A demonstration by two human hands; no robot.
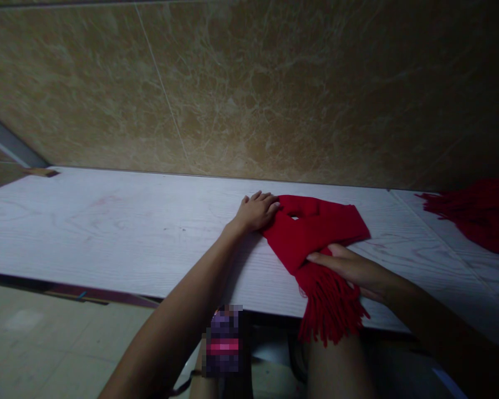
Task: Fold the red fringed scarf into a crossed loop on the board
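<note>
A red scarf (303,233) lies folded at an angle on the pale wood-grain tabletop, with a small gap between its folds near the top. Its fringe (332,305) hangs over the front edge. My left hand (258,210) rests on the left corner of the scarf, fingers flat and thumb touching the cloth. Close to the fringe, my right hand (349,269) grips the scarf, its thumb on top of the cloth and the other fingers partly hidden beneath it.
More red fringed cloth (482,216) lies on the table at the far right. Behind the tabletop (108,221) rises a brown marbled wall (233,83). A small wooden piece (41,172) sits at the back left corner. Tiled floor (45,338) shows at lower left.
</note>
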